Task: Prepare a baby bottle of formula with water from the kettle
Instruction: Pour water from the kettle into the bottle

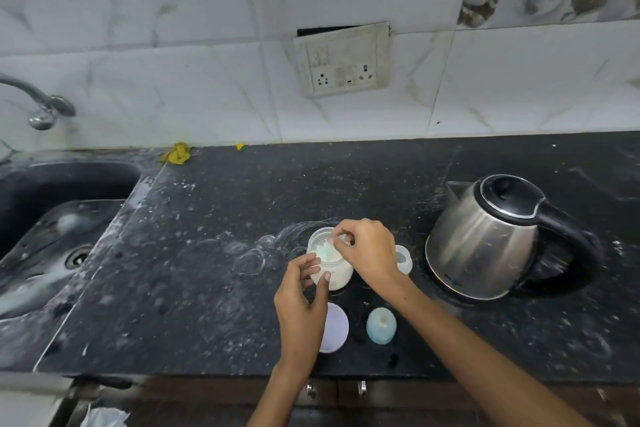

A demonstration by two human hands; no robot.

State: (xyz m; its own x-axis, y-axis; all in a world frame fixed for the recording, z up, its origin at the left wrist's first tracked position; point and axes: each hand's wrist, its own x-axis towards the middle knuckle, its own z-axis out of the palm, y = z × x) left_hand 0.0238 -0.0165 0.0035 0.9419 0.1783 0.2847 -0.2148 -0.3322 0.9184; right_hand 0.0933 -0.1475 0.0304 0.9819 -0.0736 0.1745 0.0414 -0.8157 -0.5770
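Standing on the dark stone counter (pixel 214 253), a small clear jar (pixel 333 265) with white powder inside is the centre of the work, in the middle of the near part of the counter. The left hand (pixel 300 302) closes around the near-left side of the jar, with the thumb pressed on its wall. The right hand (pixel 367 253) comes over the open mouth of the jar from the right, and its fingertips pinch a small pale green scoop (pixel 327 251) that rests in the powder. Just behind the right wrist, a small white and blue bottle part (pixel 403 258) stands on the counter; I cannot tell exactly what piece it is. Nearer to the person, a round pale lid (pixel 335 326) lies flat, partly hidden by the left hand, and just to its right lies a light blue bottle cap (pixel 381 325). The steel kettle (pixel 485 239) with a black lid and black handle stands at the right, its lid shut. At the far left there is a dark sink (pixel 52 204) with a tap (pixel 38 100) above it, and on the tiled wall a socket plate (pixel 343 61).
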